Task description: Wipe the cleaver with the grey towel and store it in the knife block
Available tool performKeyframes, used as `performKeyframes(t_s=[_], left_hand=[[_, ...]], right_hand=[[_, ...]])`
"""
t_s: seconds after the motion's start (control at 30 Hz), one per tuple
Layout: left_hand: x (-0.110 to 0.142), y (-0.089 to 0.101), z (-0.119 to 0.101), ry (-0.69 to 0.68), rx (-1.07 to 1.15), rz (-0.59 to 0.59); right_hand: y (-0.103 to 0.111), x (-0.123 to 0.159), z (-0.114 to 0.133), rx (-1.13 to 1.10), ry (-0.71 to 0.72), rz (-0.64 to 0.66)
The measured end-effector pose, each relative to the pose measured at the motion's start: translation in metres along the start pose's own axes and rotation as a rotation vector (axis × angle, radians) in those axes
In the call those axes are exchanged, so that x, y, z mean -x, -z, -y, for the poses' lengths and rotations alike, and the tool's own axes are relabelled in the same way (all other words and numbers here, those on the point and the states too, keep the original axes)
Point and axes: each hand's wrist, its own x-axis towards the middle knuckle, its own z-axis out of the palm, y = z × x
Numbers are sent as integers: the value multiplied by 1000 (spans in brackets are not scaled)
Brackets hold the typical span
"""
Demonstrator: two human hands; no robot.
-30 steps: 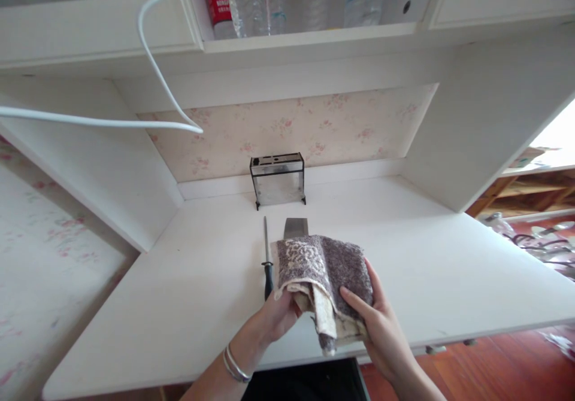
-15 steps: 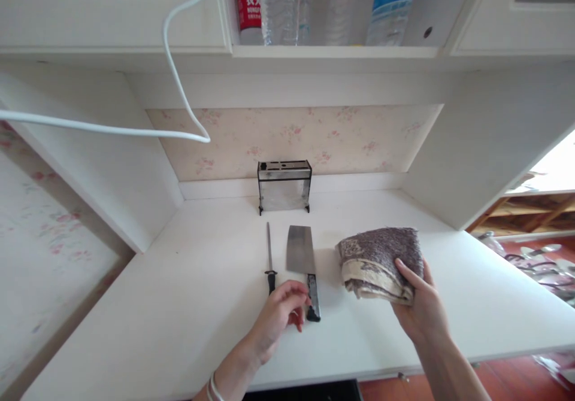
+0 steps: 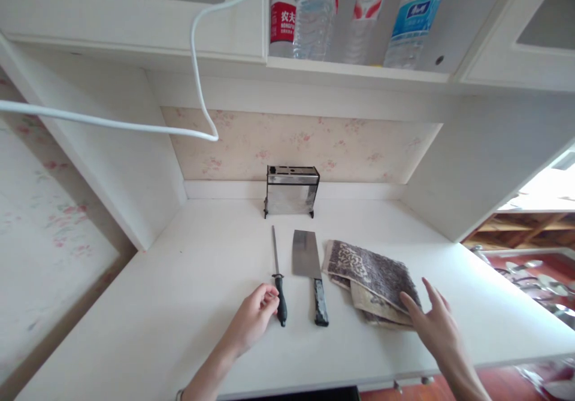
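Note:
A folded brown and cream towel (image 3: 371, 275) lies on the white counter. My right hand (image 3: 435, 323) is at its right end, thumb and fingers spread, with the thumb at the towel's edge. Left of the towel is a cleaver (image 3: 306, 254) with a worn black handle, lying flat with its blade away from me. Beside it lies a sharpening steel (image 3: 280, 299), black handle toward me. My left hand (image 3: 256, 314) is right beside that handle, fingers curled together, nothing visible in them. Whether the fingertips touch the handle I cannot tell.
A metal knife rack (image 3: 291, 193) stands against the back wall. Overhead, a cabinet shelf (image 3: 350, 70) holds several plastic bottles. A white cable (image 3: 197, 72) hangs at upper left. The counter's front edge (image 3: 287, 392) runs below my hands.
My right hand has let go of the towel, which now lies spread flatter on the counter. My left hand has moved left, from the cleaver's handle to the steel's handle. The view has shifted slightly.

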Motion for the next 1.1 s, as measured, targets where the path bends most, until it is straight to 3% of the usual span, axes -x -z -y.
performKeyframes(t_s=[0.07,0.1,0.23,0.3,0.4,0.5,0.73,0.8,0.97,1.03,1.1], left_hand=[[-1,-1,0,-50,-77,35],[-3,-1,-1,-78,-122,57],[-13,1,-12,-192,-282,148],[-19,5,-17,-227,-338,181],[-25,10,-18,-251,-420,194],[-27,10,-12,-275,-475,196],[-23,4,-3,-286,-676,210],[-21,5,-5,-284,-727,212],[-17,8,-7,-313,-777,271],[-16,8,-5,-321,-803,272],[-16,9,-3,-320,-814,269]], right_hand=[[0,14,19,90,119,38],[-2,22,32,110,165,141],[-22,61,91,211,422,802],[-38,76,110,340,526,909],[-61,87,121,541,617,876],[-75,88,121,590,572,855],[-72,97,111,446,483,736],[-68,100,110,372,507,607],[-53,89,127,110,620,142],[-43,76,140,62,592,69],[-31,61,158,52,490,78]])
